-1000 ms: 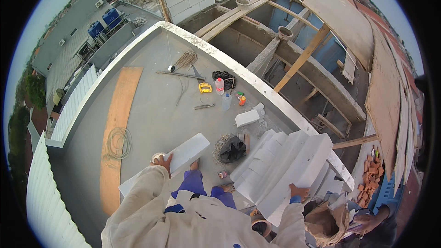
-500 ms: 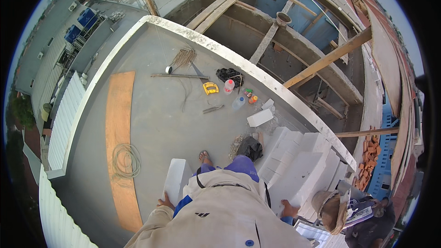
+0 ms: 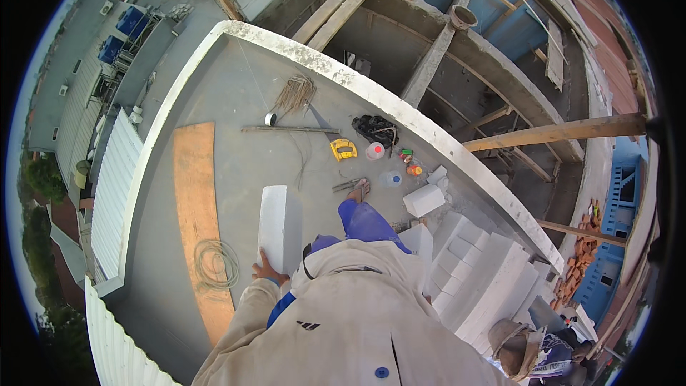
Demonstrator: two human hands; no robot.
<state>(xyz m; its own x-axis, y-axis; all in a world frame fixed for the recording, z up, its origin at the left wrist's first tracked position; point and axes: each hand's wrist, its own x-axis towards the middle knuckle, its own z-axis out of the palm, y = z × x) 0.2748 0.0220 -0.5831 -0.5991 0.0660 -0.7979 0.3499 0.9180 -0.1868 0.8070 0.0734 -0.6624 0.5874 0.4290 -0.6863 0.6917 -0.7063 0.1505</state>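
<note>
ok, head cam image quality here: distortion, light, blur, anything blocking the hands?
Head view: strong fisheye, so the white parapet edge and wooden beam bow near the black rim. Light is soft and even, with faint shadows and no glare. The centre is sharp, with no motion blur on the white block. The left hand shows at the block's near end; the right hand is hidden behind the beige jacket.

White block [image 3: 273, 225], orange plank [image 3: 196, 200]

Matt white masonry block [image 3: 273, 227], smooth grey concrete floor [image 3: 236, 171], rough wooden plank [image 3: 197, 207].
</note>
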